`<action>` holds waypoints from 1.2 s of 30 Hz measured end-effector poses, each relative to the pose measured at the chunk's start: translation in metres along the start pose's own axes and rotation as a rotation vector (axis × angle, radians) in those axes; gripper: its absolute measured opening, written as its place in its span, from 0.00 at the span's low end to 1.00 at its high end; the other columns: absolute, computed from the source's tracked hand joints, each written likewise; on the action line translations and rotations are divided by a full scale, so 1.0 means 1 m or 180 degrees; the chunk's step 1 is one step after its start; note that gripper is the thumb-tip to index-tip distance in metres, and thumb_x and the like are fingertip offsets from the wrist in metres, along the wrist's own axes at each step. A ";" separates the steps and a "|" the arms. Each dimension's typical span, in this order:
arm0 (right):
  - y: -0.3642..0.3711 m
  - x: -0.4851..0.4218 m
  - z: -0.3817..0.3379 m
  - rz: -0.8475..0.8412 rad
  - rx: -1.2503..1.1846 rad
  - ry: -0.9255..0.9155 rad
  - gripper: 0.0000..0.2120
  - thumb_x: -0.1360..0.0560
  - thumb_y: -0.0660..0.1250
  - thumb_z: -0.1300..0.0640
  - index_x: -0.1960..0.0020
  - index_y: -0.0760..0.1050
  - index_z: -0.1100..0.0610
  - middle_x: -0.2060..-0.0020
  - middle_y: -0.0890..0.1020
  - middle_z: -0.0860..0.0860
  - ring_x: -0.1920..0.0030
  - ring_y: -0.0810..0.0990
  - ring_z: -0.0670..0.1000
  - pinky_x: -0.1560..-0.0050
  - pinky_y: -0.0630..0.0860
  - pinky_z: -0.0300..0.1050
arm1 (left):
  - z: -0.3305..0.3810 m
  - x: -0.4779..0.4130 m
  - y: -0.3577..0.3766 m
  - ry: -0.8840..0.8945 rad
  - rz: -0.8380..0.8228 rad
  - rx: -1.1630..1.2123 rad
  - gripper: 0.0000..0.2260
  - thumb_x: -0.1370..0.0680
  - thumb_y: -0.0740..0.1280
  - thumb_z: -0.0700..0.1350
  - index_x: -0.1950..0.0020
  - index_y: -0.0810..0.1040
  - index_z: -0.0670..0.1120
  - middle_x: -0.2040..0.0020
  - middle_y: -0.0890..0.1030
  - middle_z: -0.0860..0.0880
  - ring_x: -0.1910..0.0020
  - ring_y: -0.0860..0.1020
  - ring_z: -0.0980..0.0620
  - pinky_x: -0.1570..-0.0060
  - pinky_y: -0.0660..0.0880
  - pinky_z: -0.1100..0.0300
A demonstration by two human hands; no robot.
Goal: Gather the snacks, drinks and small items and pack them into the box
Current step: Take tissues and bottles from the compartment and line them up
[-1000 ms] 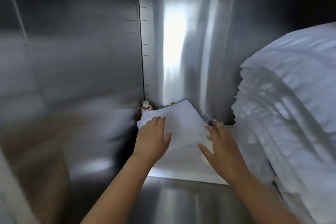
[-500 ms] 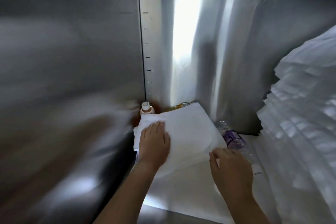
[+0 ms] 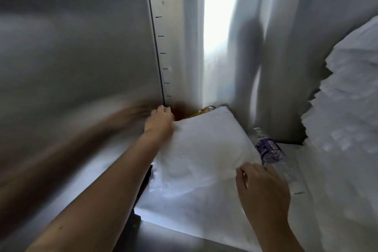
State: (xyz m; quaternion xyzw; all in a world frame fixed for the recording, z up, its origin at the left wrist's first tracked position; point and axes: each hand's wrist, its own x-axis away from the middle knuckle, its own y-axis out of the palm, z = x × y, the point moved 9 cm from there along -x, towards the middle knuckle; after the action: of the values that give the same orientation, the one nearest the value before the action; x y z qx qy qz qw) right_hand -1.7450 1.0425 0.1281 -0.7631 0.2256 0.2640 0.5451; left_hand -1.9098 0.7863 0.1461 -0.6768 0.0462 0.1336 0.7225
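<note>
A white folded sheet lies tilted in the corner of a steel cabinet, on a white surface. My left hand reaches past the sheet's far left corner, fingers curled where a small white-capped bottle stood; the hand hides that bottle. My right hand pinches the sheet's near right corner. A clear water bottle with a purple label lies on its side just right of the sheet. Something yellow with clear wrapping peeks out behind the sheet's far edge.
Brushed steel walls close in on the left and back, with a slotted shelf rail in the corner. A tall stack of white ruffled material fills the right side. A steel ledge runs along the front.
My left hand left the top of the sheet and moved to the back left corner, now covering the small bottle. My right hand stays at the sheet's near right corner.
</note>
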 end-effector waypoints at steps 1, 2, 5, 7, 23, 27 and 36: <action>-0.001 0.000 0.000 0.0023 -0.0021 0.0005 0.06 0.35 0.76 0.57 0.66 0.80 0.56 0.74 0.78 0.50 0.74 0.72 0.50 0.68 0.71 0.42 | 0.002 0.000 0.002 0.0061 -0.0032 -0.0035 0.18 0.22 0.57 0.38 0.33 0.66 0.42 0.33 0.63 0.41 0.39 0.69 0.40 0.42 0.69 0.50; -0.001 0.001 -0.001 0.0040 -0.0030 0.0009 0.06 0.35 0.76 0.57 0.66 0.80 0.56 0.74 0.79 0.50 0.74 0.72 0.49 0.68 0.71 0.42 | 0.002 0.000 0.003 0.0080 0.0000 -0.0018 0.17 0.23 0.57 0.37 0.34 0.66 0.42 0.35 0.64 0.41 0.42 0.71 0.39 0.45 0.70 0.49; -0.001 0.003 0.001 0.0048 -0.0018 -0.0003 0.06 0.33 0.75 0.56 0.65 0.80 0.56 0.73 0.79 0.50 0.73 0.73 0.50 0.67 0.69 0.41 | -0.004 -0.002 0.001 -0.0044 0.0045 0.0168 0.20 0.22 0.57 0.38 0.30 0.62 0.42 0.35 0.63 0.40 0.42 0.70 0.37 0.45 0.69 0.48; 0.000 0.004 0.002 0.0027 -0.0029 -0.0015 0.06 0.33 0.75 0.56 0.65 0.80 0.56 0.73 0.79 0.50 0.72 0.73 0.50 0.67 0.70 0.42 | -0.005 -0.005 0.000 -0.0008 0.0000 0.0170 0.18 0.23 0.58 0.37 0.33 0.64 0.42 0.37 0.66 0.38 0.43 0.71 0.37 0.46 0.70 0.48; 0.000 0.003 0.000 0.0027 -0.0115 -0.0026 0.06 0.34 0.76 0.57 0.65 0.81 0.58 0.73 0.79 0.51 0.73 0.75 0.51 0.69 0.75 0.45 | 0.011 0.044 -0.131 0.0602 0.1500 0.0336 0.19 0.24 0.61 0.34 0.33 0.69 0.41 0.41 0.68 0.37 0.42 0.67 0.38 0.46 0.70 0.48; -0.001 0.005 0.000 0.0034 -0.0147 -0.0028 0.06 0.32 0.74 0.57 0.64 0.80 0.58 0.73 0.79 0.51 0.72 0.74 0.51 0.67 0.73 0.44 | 0.014 0.084 -0.158 0.0515 0.1832 0.0938 0.19 0.24 0.57 0.33 0.33 0.70 0.40 0.40 0.68 0.37 0.40 0.66 0.38 0.41 0.66 0.51; -0.003 0.010 0.002 -0.0083 -0.0217 0.0019 0.05 0.30 0.71 0.58 0.64 0.80 0.58 0.70 0.80 0.52 0.69 0.73 0.52 0.65 0.71 0.46 | 0.033 0.135 -0.106 0.0751 0.1313 0.1451 0.15 0.21 0.59 0.41 0.34 0.71 0.43 0.41 0.68 0.43 0.44 0.72 0.44 0.50 0.63 0.66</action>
State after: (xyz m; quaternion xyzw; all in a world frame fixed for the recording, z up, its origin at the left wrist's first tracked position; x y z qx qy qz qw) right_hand -1.7364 1.0449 0.1233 -0.7849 0.2082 0.2620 0.5215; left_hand -1.7566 0.8316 0.2180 -0.4848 0.2944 0.1840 0.8028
